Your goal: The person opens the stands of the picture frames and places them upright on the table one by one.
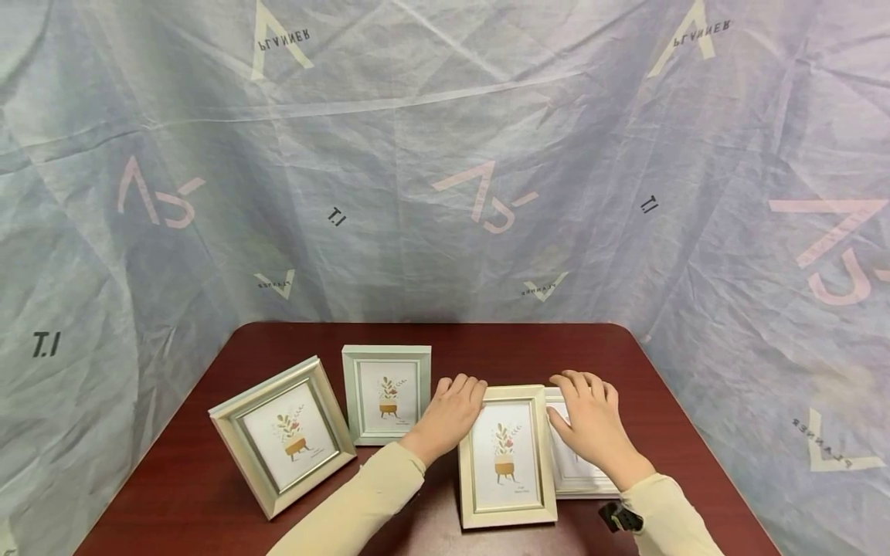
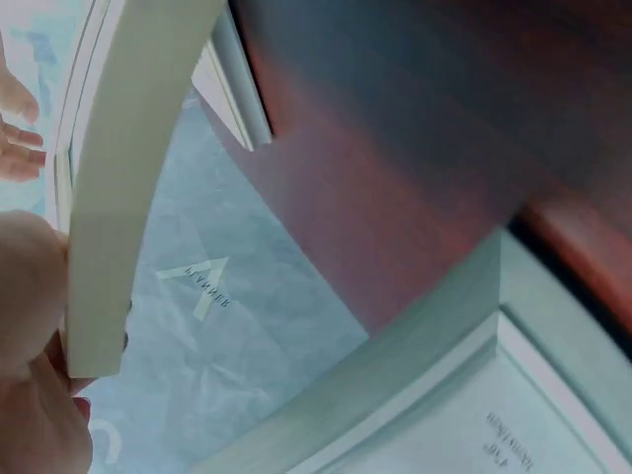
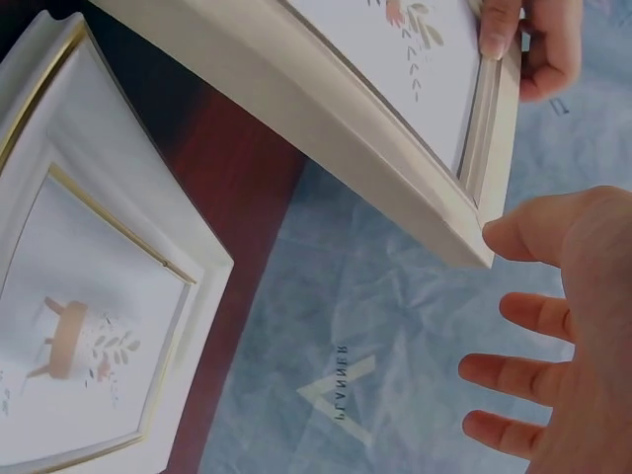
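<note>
A cream picture frame (image 1: 511, 517) with a potted-plant print stands upright at the front, right of centre. My left hand (image 1: 448, 409) grips its upper left corner, thumb in front and fingers behind in the right wrist view. Beside the upper right corner is my right hand (image 1: 594, 425), fingers spread and apart; its thumb (image 3: 533, 229) meets or nearly meets the corner, and I cannot tell which. A white picture frame (image 3: 188, 296) with gold inner lines stands behind and to the right, partly covered by the cream frame and the right hand.
A pale green picture frame (image 1: 351, 401) stands left of the left hand. Farther left, a champagne-coloured picture frame (image 1: 225, 428) stands at an angle. All are on a dark red table (image 1: 528, 347), with a printed grey cloth (image 1: 445, 154) hanging behind and at the sides.
</note>
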### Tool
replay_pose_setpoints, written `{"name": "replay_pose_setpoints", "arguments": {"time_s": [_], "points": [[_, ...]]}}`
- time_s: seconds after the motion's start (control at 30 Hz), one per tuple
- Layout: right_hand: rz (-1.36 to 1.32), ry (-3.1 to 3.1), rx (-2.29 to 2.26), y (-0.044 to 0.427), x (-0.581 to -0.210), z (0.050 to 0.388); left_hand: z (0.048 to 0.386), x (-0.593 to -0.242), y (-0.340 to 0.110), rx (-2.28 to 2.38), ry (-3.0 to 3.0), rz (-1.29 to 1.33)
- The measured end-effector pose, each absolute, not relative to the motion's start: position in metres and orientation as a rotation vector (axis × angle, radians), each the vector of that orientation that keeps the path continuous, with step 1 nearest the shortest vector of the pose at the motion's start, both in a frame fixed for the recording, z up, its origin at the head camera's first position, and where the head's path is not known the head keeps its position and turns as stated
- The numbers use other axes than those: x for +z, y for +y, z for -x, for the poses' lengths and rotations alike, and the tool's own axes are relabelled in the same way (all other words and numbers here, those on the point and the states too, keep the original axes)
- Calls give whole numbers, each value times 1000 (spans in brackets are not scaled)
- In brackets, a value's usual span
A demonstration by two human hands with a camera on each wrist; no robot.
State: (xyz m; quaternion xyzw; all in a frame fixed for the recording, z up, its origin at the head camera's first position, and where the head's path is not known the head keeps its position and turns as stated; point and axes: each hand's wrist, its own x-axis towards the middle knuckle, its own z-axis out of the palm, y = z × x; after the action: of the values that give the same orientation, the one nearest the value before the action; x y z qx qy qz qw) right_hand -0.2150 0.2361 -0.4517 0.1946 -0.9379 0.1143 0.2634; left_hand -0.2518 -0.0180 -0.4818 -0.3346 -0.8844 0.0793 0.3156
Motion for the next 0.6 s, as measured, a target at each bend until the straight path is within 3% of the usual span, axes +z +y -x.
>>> {"name": "replay_pose_setpoints", "arguments": {"time_s": [0.6], "points": [[-555,-2464,325,240,-447,200,236,-464,-21,142,-2312,852]]}}
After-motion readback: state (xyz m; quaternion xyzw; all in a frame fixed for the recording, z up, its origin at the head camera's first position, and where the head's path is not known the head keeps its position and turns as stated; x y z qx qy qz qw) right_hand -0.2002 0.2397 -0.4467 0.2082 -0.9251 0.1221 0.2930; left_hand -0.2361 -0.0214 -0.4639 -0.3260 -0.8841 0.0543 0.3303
